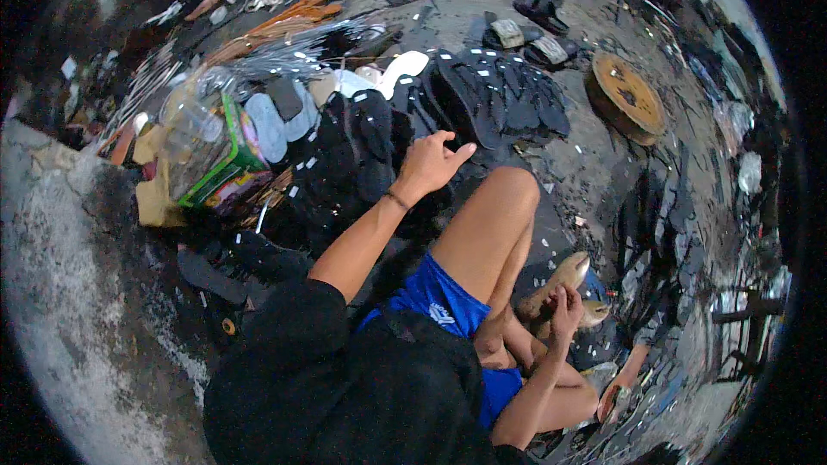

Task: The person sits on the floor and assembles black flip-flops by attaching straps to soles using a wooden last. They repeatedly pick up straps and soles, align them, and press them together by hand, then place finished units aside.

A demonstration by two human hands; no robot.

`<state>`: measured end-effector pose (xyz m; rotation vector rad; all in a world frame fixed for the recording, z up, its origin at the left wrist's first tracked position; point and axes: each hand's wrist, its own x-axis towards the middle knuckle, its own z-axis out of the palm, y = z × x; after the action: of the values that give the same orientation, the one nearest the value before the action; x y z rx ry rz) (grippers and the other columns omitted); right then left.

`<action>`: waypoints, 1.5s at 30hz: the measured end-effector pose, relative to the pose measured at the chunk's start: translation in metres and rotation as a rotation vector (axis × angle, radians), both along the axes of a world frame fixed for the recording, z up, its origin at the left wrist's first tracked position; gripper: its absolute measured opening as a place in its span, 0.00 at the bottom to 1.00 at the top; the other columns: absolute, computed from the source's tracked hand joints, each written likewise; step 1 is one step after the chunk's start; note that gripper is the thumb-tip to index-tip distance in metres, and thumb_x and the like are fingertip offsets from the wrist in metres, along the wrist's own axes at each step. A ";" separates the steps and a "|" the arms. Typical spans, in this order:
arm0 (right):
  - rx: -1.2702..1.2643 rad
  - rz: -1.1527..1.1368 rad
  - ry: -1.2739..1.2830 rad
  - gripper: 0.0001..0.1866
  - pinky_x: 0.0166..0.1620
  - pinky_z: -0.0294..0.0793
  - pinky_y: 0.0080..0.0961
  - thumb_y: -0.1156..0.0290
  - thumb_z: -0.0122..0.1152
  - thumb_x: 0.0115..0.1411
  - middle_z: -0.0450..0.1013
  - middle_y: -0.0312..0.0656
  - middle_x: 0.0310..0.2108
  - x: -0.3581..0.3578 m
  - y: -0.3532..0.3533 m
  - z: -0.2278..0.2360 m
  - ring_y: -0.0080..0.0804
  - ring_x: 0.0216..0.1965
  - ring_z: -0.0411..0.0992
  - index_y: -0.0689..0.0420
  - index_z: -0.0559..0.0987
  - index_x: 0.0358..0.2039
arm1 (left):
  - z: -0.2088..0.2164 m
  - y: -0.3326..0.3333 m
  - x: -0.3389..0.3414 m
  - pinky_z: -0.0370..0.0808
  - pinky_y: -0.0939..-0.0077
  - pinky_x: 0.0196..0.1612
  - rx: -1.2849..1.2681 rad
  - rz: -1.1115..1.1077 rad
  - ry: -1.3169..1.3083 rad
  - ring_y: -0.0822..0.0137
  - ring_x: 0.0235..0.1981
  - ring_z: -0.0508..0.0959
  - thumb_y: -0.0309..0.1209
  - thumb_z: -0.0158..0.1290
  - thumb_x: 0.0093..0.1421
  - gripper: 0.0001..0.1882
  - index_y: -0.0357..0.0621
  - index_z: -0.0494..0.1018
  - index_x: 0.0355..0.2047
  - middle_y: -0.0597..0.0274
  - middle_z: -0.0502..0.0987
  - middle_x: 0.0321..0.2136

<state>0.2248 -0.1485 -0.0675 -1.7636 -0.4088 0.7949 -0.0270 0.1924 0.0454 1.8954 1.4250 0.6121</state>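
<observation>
My left hand [433, 162] reaches over a dense row of black sandals [461, 108], thumb and forefinger apart. Nothing shows between its fingers, though some are partly curled under. Lower right, beyond my bent knee, the fingers of my right hand [565, 312] are drawn together in a pinch. Whatever they may hold is too small to make out. Close behind that hand lie two tan, foot-shaped forms [556, 284], partly covered by it. More black sandals [366, 125] lie to the left of my left hand.
Grey soles [265, 127] and a white sole [405, 69] lie beyond, near a green-edged box [226, 159] with clear plastic. At the far right stands a round rusty-brown block [633, 96]. Black scraps [663, 241] litter the right side. A concrete ledge [65, 293] borders the left.
</observation>
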 end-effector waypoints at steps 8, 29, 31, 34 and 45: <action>0.033 0.022 0.071 0.16 0.38 0.75 0.23 0.67 0.55 0.65 0.73 0.40 0.37 0.007 -0.001 -0.009 0.25 0.35 0.73 0.64 0.71 0.48 | -0.003 -0.023 -0.264 0.63 0.54 0.53 0.654 0.630 0.347 0.44 0.49 0.69 0.39 0.58 0.54 0.30 0.31 0.65 0.51 0.40 0.71 0.46; 0.024 0.079 -0.287 0.15 0.38 0.74 0.21 0.69 0.55 0.65 0.74 0.41 0.35 0.023 -0.016 -0.045 0.25 0.33 0.73 0.67 0.72 0.47 | 0.053 -0.032 -0.216 0.73 0.66 0.48 0.049 0.628 -1.010 0.61 0.42 0.76 0.23 0.59 0.49 0.23 0.35 0.68 0.47 0.55 0.75 0.44; 0.005 0.133 -0.336 0.15 0.37 0.74 0.20 0.68 0.55 0.65 0.75 0.41 0.35 0.020 -0.009 -0.041 0.24 0.33 0.73 0.67 0.73 0.46 | 0.080 -0.010 -0.145 0.74 0.68 0.45 -0.115 0.471 -1.097 0.63 0.40 0.77 0.23 0.60 0.49 0.20 0.37 0.71 0.43 0.59 0.77 0.40; 0.037 0.171 -0.280 0.15 0.36 0.73 0.19 0.69 0.56 0.65 0.75 0.39 0.32 0.000 0.006 -0.012 0.23 0.32 0.73 0.67 0.73 0.45 | 0.068 0.031 -0.090 0.74 0.71 0.45 -0.167 0.412 -1.126 0.64 0.42 0.76 0.28 0.63 0.51 0.27 0.33 0.66 0.49 0.55 0.75 0.43; -0.002 0.041 -0.195 0.14 0.35 0.74 0.21 0.68 0.55 0.65 0.74 0.41 0.31 0.003 -0.009 -0.021 0.24 0.30 0.72 0.66 0.73 0.45 | -0.075 -0.150 -0.261 0.75 0.55 0.41 -0.373 -0.831 0.692 0.46 0.41 0.77 0.35 0.56 0.55 0.17 0.39 0.72 0.41 0.46 0.77 0.37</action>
<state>0.2274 -0.1576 -0.0881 -1.8466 -0.5748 0.6541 -0.2883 0.0426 -0.0295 2.2114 0.8556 -0.7089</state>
